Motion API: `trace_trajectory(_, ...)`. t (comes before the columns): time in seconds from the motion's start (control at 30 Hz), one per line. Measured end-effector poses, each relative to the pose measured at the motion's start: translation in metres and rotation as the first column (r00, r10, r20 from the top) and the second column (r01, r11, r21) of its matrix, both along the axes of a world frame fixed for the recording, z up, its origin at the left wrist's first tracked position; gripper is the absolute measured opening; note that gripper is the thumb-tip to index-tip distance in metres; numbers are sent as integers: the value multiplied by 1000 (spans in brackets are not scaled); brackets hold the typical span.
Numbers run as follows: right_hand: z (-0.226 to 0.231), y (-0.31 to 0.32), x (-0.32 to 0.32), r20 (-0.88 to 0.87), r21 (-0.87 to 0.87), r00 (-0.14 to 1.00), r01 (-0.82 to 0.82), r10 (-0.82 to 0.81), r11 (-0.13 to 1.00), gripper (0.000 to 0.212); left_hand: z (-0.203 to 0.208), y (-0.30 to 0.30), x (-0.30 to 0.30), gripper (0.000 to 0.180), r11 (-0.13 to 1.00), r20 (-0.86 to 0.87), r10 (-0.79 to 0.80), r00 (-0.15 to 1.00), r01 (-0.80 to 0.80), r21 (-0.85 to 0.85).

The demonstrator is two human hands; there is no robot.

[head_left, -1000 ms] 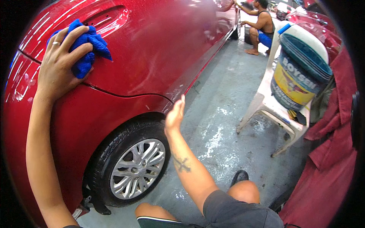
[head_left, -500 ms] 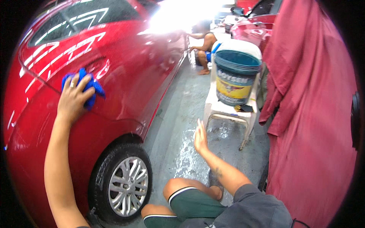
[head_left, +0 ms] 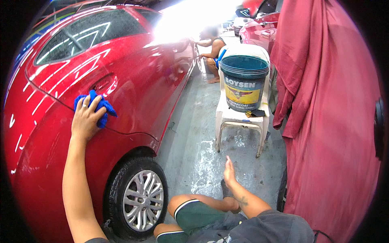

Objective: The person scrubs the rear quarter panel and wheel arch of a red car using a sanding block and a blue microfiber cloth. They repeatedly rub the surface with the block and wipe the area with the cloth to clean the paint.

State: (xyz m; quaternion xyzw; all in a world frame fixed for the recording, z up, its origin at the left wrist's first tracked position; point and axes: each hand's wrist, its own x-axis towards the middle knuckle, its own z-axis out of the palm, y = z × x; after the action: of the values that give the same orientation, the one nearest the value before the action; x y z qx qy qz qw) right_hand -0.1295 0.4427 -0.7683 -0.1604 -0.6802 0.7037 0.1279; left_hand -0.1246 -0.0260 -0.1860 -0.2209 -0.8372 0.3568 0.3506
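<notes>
My left hand (head_left: 84, 123) presses a bunched blue cloth (head_left: 107, 109) against the side of a red car (head_left: 137, 97). Its fingers are bent over the cloth, just below the car's door handle (head_left: 103, 84) and above the rear wheel (head_left: 142, 200). My right hand (head_left: 229, 173) is held out in the air over the floor, seen nearly edge-on, its fingers stretched out and nothing visible in it. Part of its palm side is hidden from view.
Ahead, a white plastic chair (head_left: 239, 120) carries a dark paint bucket (head_left: 244, 83) and a small black-and-yellow item (head_left: 256, 114). Dark red fabric (head_left: 320, 133) drapes along the right. Farther up the wet grey floor (head_left: 198, 154), another person (head_left: 216, 50) squats beside the car.
My left hand and the cloth have slid slightly along the panel below the handle. My right hand has lowered and drawn back from the chair. The view has shifted a little.
</notes>
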Motion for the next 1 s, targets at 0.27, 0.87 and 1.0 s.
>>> trace_trajectory(0.27, -16, 119, 69, 234, 8, 957, 173, -170, 985, 62, -9, -6, 4, 46, 999, -13, -36, 999, 36, -7)
trace_trajectory(0.87, 290, 69, -72, -288, -368, 956, -169, 60, 914, 29, 150, -69, 166, 54, 964, -167, 202, 965, -226, -140)
trace_trajectory(1.0, 298, 14, -128, -97, 36, 961, -258, 260, 966, 53, 182, -117, 177, 50, 964, -301, 147, 942, -204, -168)
